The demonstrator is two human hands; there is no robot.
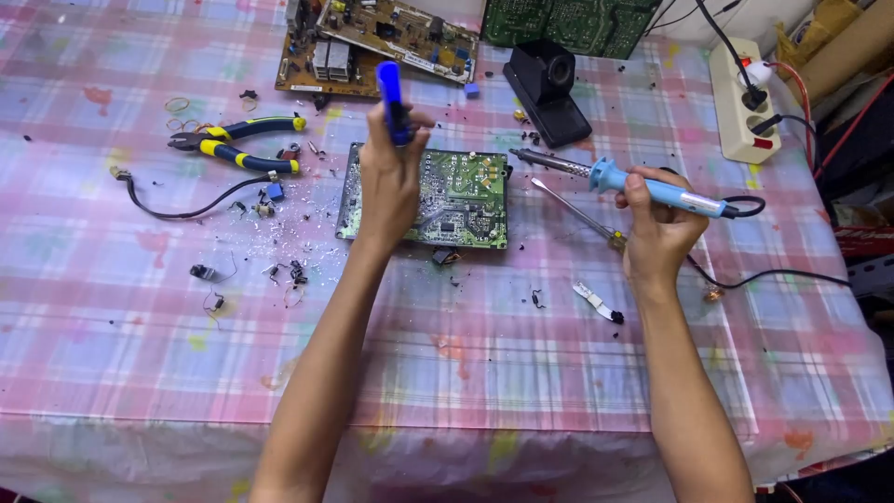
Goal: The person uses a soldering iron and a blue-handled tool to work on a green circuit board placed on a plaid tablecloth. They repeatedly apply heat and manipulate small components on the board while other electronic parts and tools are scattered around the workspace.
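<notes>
Two tools are up over one green circuit board (447,197); board lies solder side up on the checked tablecloth (521,373), directly under and just beyond the left hand (389,177); left hand is clenched round a blue plunger-type desoldering pump (393,101), held upright above the board's left half; right hand (657,224) grips a blue-handled soldering iron (615,177), cord trailing off to its right, metal tip aimed left toward the board's right edge but apart from it; neither tool touches the board, so by my read no joint is being worked at this instant; whether any joint on the board is already cleared I cannot tell at this size; bits of cut leads and small pulled parts (279,270) litter the cloth left of the left hand, which suggests some removal is done; screwdriver (573,210) lies between the hands, just under the iron; yellow-and-blue pliers (237,144) well left of the left hand; brown circuit board (372,47) and black stand (548,88) beyond the hands; power strip (740,98) beyond the right hand.
</notes>
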